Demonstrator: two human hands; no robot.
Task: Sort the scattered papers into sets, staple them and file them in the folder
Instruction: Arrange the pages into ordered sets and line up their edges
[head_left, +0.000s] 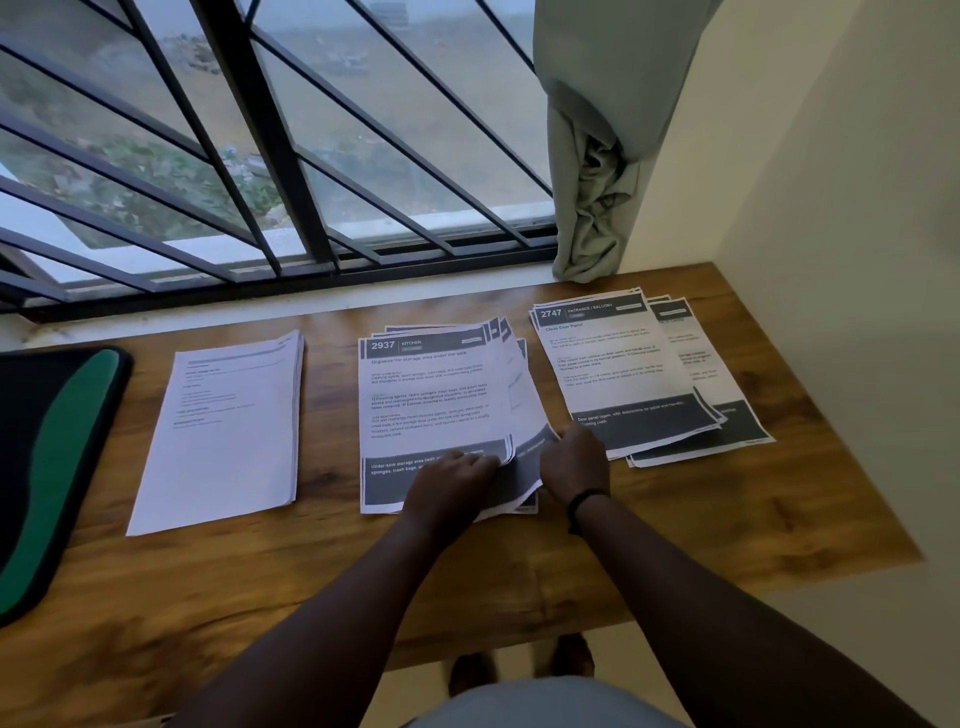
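Now three lots of papers lie in a row on the wooden worktop (675, 530) under the barred window (270, 156). At the left, a squared white stack (223, 431) with faint print sits just beside a black-and-green folder (57, 467) at the worktop's left edge. In the middle lies a fanned pile (436, 395) headed "2937 KITCHEN". To the right, apart from it, lies another loose pile (623, 364) headed "2747 ENTRANCE / BALCONY", its sheets skewed over one another.

Both hands are at the near right corner of the middle pile. The left hand (452, 483) lies on the dark bottom band of the top sheet, fingers curled at the lifted sheet edges. The right hand (574, 460), a dark band on its wrist, pinches the corner of the lower sheets where they stick out toward the right pile. A grey-green curtain (597, 156) hangs knotted at the window's right, its end touching the worktop.
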